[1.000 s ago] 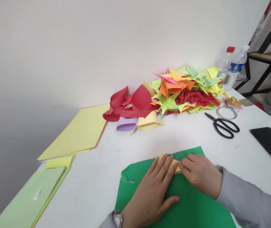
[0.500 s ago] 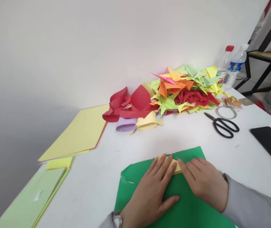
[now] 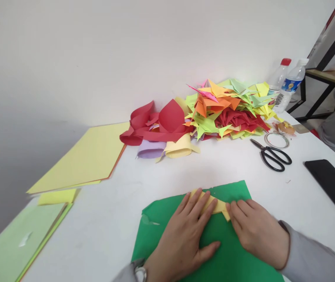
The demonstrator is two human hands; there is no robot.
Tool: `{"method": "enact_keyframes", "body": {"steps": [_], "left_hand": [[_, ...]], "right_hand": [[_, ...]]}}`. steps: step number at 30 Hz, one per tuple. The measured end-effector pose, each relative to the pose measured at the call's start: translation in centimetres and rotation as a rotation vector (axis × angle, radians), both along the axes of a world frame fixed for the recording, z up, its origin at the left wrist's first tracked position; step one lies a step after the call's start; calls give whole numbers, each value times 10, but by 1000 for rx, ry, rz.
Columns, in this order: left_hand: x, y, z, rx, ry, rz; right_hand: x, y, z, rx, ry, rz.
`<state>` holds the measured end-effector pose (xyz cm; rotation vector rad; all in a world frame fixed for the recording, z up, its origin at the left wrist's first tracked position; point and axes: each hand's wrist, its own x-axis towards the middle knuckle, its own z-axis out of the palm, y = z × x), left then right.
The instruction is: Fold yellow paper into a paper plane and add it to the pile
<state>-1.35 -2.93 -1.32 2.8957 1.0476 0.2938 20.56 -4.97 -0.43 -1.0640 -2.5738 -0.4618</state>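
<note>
A small piece of folded yellow paper (image 3: 218,206) lies on a green sheet (image 3: 223,244) in front of me. My left hand (image 3: 186,231) rests flat over its left part, fingers stretched out, thumb apart on the green sheet. At the paper's right end, my right hand (image 3: 254,225) has its fingers curled together, with the fingertips on the yellow edge where a small flap points down. Part of the yellow paper is hidden beneath my left fingers.
Black-handled scissors (image 3: 273,154), a tape roll (image 3: 277,140) and a black phone-like slab (image 3: 330,188) lie to the right. Folded paper stars (image 3: 232,113) and red paper shapes (image 3: 172,117) are heaped by the wall. Yellow sheets (image 3: 82,156) lie left; two bottles (image 3: 289,86) stand behind.
My right hand has shifted slightly right and down along the yellow paper, and a small flap now shows at its right end. My left hand stays pressed on it. The view has shifted slightly.
</note>
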Motion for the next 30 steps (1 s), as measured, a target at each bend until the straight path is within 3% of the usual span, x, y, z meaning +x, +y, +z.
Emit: {"method": "enact_keyframes", "body": {"steps": [9,22,30], "left_hand": [[4,-2,1,56,-12,24],[9,-3,1,-3,-14,4],[11,0,3,32,-9,-2]], "right_hand": [[0,-6,2,33,-4,-87],[-4,-8,4,-91,100,-224],[4,2,5,-336,322,-239]]}}
